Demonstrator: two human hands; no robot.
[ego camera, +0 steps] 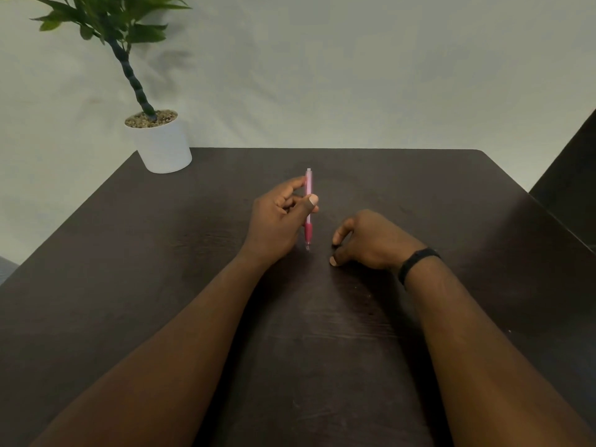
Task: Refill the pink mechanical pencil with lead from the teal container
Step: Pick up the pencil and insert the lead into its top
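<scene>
My left hand (277, 221) holds the pink mechanical pencil (308, 188) upright between thumb and fingers, its dark pink grip and tip pointing down just above the dark table (129, 253). My right hand (367, 240) rests on the table just right of the pencil tip, fingers curled, with something small and dark pinched at the fingertips; I cannot tell what it is. The teal container is not in view.
A white pot with a green plant (161, 143) stands at the table's far left corner. A black band (416, 262) sits on my right wrist. A dark object (571, 188) rises past the table's right edge.
</scene>
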